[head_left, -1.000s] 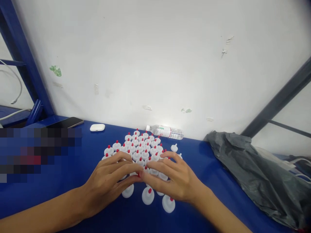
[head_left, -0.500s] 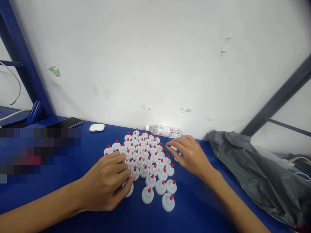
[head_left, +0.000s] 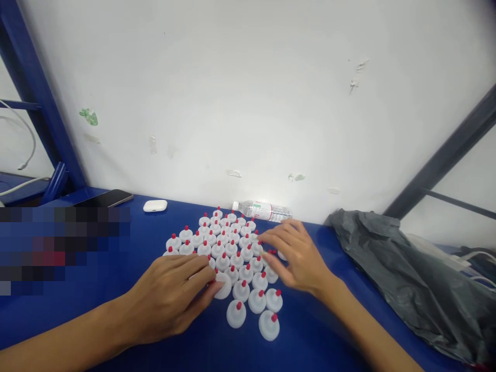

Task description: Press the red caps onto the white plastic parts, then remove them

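Several white round caps with red tips (head_left: 236,313) stand close together on the blue table (head_left: 310,330). At the group's near left side, my left hand (head_left: 170,292) is closed, thumb and fingers pinching the red tip of one white cap (head_left: 223,287); its disc looks tilted and the fingers partly hide it. My right hand (head_left: 296,256) reaches over the group's right edge, thumb and fingers apart, with nothing visible between them. It covers some of the caps there. Below it are more caps (head_left: 260,280).
A clear plastic bottle (head_left: 261,210) lies along the wall behind the caps. A white earbud case (head_left: 155,206) and a dark phone (head_left: 110,198) lie at the back left. Crumpled dark plastic sheeting (head_left: 403,279) covers the right side. Blue frame posts (head_left: 42,88) stand at the left.
My left hand has shifted slightly right, and a tilted cap now shows at its fingertips. My right hand has moved slightly left and down, its thumb farther from the fingers.
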A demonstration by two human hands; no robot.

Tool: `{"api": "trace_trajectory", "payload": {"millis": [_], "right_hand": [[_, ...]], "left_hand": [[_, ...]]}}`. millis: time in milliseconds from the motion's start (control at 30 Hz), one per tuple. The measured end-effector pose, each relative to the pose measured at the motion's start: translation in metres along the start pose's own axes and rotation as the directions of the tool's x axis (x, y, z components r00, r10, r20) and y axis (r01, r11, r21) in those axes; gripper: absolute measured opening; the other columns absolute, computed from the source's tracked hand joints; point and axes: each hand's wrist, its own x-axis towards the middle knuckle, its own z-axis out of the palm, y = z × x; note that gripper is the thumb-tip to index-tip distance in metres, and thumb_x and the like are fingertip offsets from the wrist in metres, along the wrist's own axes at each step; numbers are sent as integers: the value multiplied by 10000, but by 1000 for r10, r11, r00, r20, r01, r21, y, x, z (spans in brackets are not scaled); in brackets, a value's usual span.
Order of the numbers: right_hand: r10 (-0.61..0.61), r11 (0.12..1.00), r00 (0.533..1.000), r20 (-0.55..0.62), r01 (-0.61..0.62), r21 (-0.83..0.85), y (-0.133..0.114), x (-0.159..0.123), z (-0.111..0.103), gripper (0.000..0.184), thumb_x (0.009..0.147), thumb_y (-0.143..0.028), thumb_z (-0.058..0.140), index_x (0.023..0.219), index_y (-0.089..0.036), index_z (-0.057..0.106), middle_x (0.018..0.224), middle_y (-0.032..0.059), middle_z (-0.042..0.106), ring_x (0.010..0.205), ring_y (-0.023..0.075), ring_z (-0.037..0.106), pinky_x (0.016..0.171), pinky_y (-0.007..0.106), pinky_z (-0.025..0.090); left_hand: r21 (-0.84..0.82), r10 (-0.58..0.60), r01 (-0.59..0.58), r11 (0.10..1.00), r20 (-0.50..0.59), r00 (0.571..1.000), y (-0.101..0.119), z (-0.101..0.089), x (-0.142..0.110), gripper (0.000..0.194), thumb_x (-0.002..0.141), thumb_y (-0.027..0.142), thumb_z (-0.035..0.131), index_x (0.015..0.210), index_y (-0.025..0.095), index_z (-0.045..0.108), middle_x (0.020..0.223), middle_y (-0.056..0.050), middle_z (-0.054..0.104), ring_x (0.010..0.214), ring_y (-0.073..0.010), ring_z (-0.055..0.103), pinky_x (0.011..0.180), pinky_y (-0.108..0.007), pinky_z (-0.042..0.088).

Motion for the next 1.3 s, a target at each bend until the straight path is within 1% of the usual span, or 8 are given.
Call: {"api": "trace_trajectory", "payload": {"millis": [167, 333, 500, 667, 800, 933, 1133, 1300], "right_hand": [[-198, 977, 977, -75, 203, 61, -50, 16, -3, 515, 1003, -526, 586, 1328, -127, 599, 1052, 68, 784, 941, 208, 698, 1058, 454, 409], [-213, 976, 970, -120, 216, 13, -66, 16, 5, 309, 986, -328, 666, 1223, -130, 658, 999, 48, 787, 855, 185, 695, 997, 418, 472], [-251, 967, 957, -148, 256, 16, -66, 18, 8, 255, 993, -319, 659, 1154, -123, 680, 962, 33, 786, 800, 165, 678, 986, 400, 480], [-265, 962, 951, -158, 248, -118, -29, 10, 4, 161, 967, -205, 690, 1121, -161, 681, 1038, 38, 797, 854, 152, 699, 1012, 395, 450], [168, 964, 974, -150, -194, -184, 37, -14, -1, 143, 1004, -288, 632, 1138, -247, 659, 1101, 43, 786, 1005, 214, 720, 1043, 447, 423], [342, 912, 935, -93, -354, -205, 78, -35, 4, 147, 1013, -285, 565, 1107, -195, 632, 926, 71, 771, 846, 245, 726, 1026, 509, 417], [338, 936, 931, 140, -316, -155, 84, -45, 11, 167, 1009, -300, 562, 882, -228, 644, 733, -30, 733, 660, 164, 687, 1013, 433, 433], [276, 955, 959, 64, -266, -133, 74, -36, 4, 207, 1037, -270, 521, 898, -216, 665, 844, 24, 775, 776, 200, 708, 1036, 466, 409]], "left_hand": [[-42, -39, 36, 998, -90, 995, 4, 3, -6, 119, 1063, 222, 522, 1084, 197, 636, 938, -2, 760, 755, -123, 720, 659, -248, 477], [-50, -48, 44, 998, -84, 995, 9, 4, -4, 115, 1038, 196, 513, 1034, 180, 627, 939, -24, 752, 739, -130, 724, 626, -248, 492], [-18, 16, -16, 1000, -3, 1000, 11, 3, 1, 161, 1027, 175, 477, 888, 206, 550, 759, 4, 635, 570, -135, 555, 520, -282, 382], [-289, -30, 33, 957, 15, 999, 10, -5, 3, 241, 977, 35, 375, 846, 226, 442, 674, 30, 513, 562, -139, 482, 551, -296, 365], [-290, -45, 46, 956, 9, 999, 7, -10, 3, 252, 959, 19, 386, 822, 229, 413, 658, 42, 444, 557, -136, 413, 550, -297, 332], [-236, -122, 140, 962, 92, 988, 7, -6, 3, 171, 984, 78, 435, 892, 212, 489, 751, 17, 524, 628, -133, 479, 571, -279, 363], [-164, -166, 180, 970, 96, 981, 3, 4, -2, 212, 1031, 114, 475, 1152, 205, 623, 979, -30, 601, 744, -119, 568, 608, -231, 430], [-93, -124, 132, 987, 86, 989, 0, 7, -8, 365, 1019, 51, 458, 1292, 239, 611, 1070, -41, 628, 651, -84, 535, 540, -200, 404]]}}
